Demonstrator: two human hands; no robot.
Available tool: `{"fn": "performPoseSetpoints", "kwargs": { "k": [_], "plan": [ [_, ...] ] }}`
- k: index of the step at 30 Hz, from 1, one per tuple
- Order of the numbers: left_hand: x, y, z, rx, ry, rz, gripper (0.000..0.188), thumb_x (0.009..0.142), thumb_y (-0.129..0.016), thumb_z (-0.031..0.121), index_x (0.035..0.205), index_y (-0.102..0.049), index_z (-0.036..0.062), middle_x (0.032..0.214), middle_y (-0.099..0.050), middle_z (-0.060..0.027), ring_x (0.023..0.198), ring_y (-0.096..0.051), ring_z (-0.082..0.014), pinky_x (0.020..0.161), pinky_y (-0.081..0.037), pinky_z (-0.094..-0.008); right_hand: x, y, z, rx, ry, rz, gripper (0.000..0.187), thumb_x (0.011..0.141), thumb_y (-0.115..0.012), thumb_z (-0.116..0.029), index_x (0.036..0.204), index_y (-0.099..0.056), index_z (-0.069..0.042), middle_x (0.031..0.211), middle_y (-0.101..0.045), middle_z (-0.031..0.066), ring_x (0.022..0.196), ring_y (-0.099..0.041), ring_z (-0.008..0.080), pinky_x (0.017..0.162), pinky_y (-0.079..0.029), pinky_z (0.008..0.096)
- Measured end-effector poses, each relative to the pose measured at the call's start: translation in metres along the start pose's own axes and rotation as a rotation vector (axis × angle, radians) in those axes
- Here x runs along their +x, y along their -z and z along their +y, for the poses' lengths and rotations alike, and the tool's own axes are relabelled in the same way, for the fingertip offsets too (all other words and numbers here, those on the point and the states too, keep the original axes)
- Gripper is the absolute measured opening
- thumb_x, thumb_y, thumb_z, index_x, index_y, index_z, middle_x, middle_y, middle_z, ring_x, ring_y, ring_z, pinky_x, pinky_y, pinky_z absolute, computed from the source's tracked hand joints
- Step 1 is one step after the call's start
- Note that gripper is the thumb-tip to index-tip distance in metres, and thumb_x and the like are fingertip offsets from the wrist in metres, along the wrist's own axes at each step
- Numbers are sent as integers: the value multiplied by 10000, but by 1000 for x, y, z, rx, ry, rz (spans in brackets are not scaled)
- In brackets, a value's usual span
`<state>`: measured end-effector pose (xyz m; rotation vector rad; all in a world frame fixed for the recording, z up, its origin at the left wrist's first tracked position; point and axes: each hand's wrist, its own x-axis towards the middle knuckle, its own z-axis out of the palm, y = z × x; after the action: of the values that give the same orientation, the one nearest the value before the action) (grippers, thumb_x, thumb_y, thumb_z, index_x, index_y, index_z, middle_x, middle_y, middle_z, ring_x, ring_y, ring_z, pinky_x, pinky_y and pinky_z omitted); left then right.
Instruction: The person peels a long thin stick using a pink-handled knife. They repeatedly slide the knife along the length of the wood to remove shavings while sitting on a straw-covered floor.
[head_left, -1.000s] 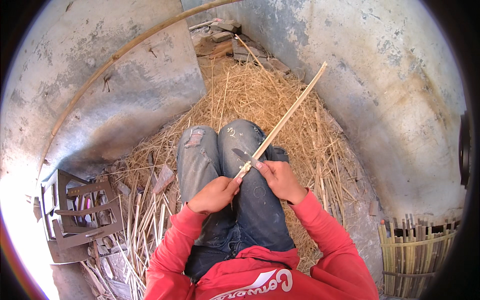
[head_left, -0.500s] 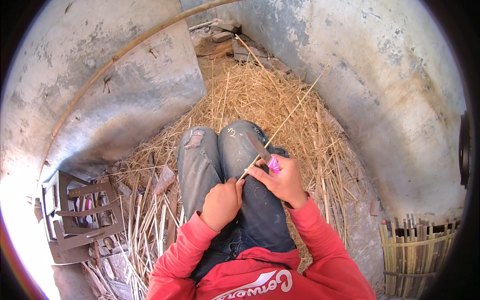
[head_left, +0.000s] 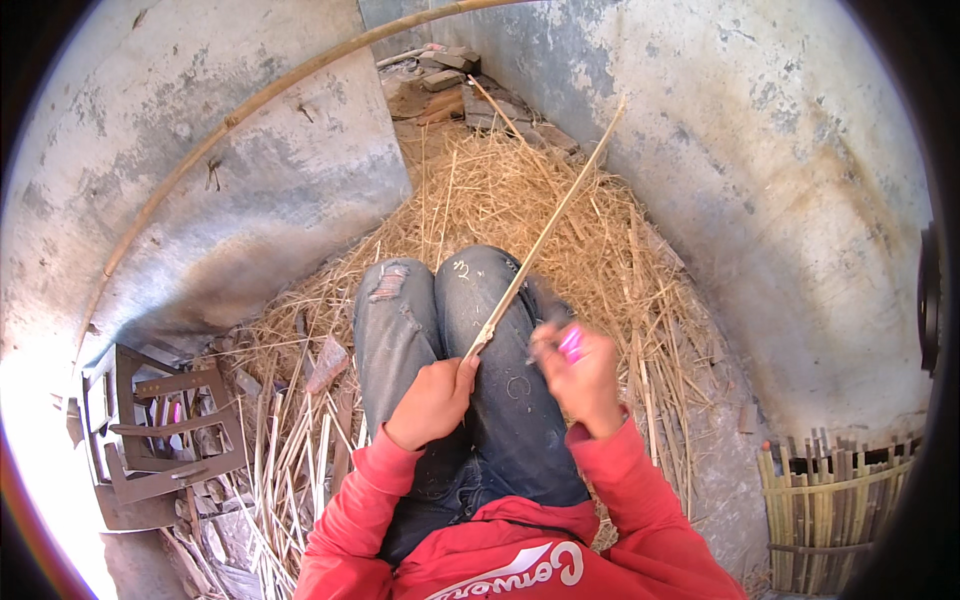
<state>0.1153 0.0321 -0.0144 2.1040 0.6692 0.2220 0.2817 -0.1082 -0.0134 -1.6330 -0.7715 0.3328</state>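
**Thin bamboo strip held over the lap, pink-handled tool in the other hand**

The person sits with knees in torn blue jeans point(head_left: 440, 330) pointing away, wearing a red sweatshirt point(head_left: 520, 550). The left hand point(head_left: 432, 402) is closed in a fist around the near end of a long, thin, pale bamboo strip point(head_left: 545, 235), which rises from the lap and slants far and to the right, its tip reaching up against the grey concrete wall point(head_left: 780, 200). The right hand point(head_left: 582, 375) is just right of the strip's near end, closed around a small tool with a bright pink handle point(head_left: 571, 343); the hand is blurred, and whether the tool touches the strip cannot be told.

A heap of dry yellow straw point(head_left: 520, 200) covers the floor beyond and around the legs. To the near left, a bundle of split pale bamboo slats point(head_left: 290, 470) lies on the ground beside a dark brown wooden stool frame point(head_left: 165, 430). A long curved bamboo pole point(head_left: 230, 120) leans along the left wall. At the near right stands a woven bamboo basket point(head_left: 830, 510) with upright slats.
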Motion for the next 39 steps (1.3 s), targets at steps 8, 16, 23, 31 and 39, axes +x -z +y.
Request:
{"fn": "performPoseSetpoints", "kwargs": {
  "k": [8, 16, 23, 31, 39],
  "plan": [
    [-7, 6, -12, -401, 192, -351, 417, 1113, -391, 377, 908, -539, 45, 674, -476, 19, 592, -461, -106, 559, -401, -286, 18, 7, -7, -302, 68, 26, 472, 753, -903, -411, 835, -625, -39, 560, -488, 15, 485, -442, 110, 470, -373, 303],
    [-12, 3, -15, -224, 97, -227, 459, 1107, -405, 369, 837, -544, 25, 676, -510, -18, 613, -481, -129, 588, -423, -312, 35, -19, 10, -233, 142, 167, 509, 763, -899, -419, 767, -557, -43, 556, -479, 13, 486, -434, 131, 466, -361, 324],
    [-29, 17, -17, -158, 97, -236, 456, 1095, -428, 328, 798, -554, 5, 651, -553, -59, 597, -531, -188, 600, -444, -379, 67, 16, 24, -346, 196, 205, 456, 1003, -627, -400, 762, -576, -16, 565, -507, 129, 497, -515, 300, 498, -369, 419],
    [-42, 10, 4, 108, 39, 9, 365, 1072, -474, 273, 890, -603, -16, 716, -597, -306, 721, -587, -528, 628, -452, -558, 86, 18, 37, -584, 139, 126, 429, 1042, -541, -372, 841, -690, -23, 612, -585, 218, 552, -594, 407, 509, -424, 474],
    [-26, 2, 4, 115, 48, 42, 347, 1066, -482, 255, 923, -623, -28, 769, -616, -326, 761, -601, -537, 649, -454, -587, 28, -25, 21, -456, 170, -79, 459, 1046, -539, -364, 740, -614, -29, 585, -564, 233, 531, -584, 441, 474, -414, 493]
  ]
}}
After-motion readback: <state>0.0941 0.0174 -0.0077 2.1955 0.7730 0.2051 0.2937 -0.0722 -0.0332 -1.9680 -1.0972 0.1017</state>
